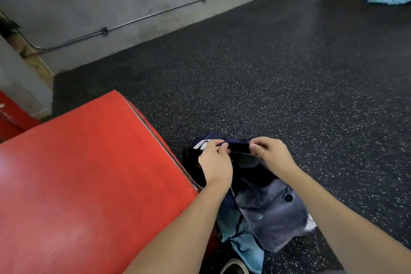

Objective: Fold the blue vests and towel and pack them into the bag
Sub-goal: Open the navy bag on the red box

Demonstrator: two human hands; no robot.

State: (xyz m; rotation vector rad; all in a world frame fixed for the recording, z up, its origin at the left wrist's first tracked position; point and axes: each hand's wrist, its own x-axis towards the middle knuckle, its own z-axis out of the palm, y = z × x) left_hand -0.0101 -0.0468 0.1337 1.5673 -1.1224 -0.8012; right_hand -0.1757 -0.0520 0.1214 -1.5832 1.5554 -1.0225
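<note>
Holding up a dark navy-blue fabric vest (262, 189) by its top edge, both hands are out over the speckled black rubber floor (289, 84), just off the right edge of the big red padded bench (84, 184). Left hand (214, 162) and right hand (272, 153) sit close together at the same height, each pinching the hem between thumb and curled fingers, so neither is really nearer. The vest hangs straight down from the grip toward the person's feet, long axis vertical, with a lighter blue cloth (242, 249) showing under it. My guess is the fold needs it swung left onto the bench top. No bag that I can make out.
</note>
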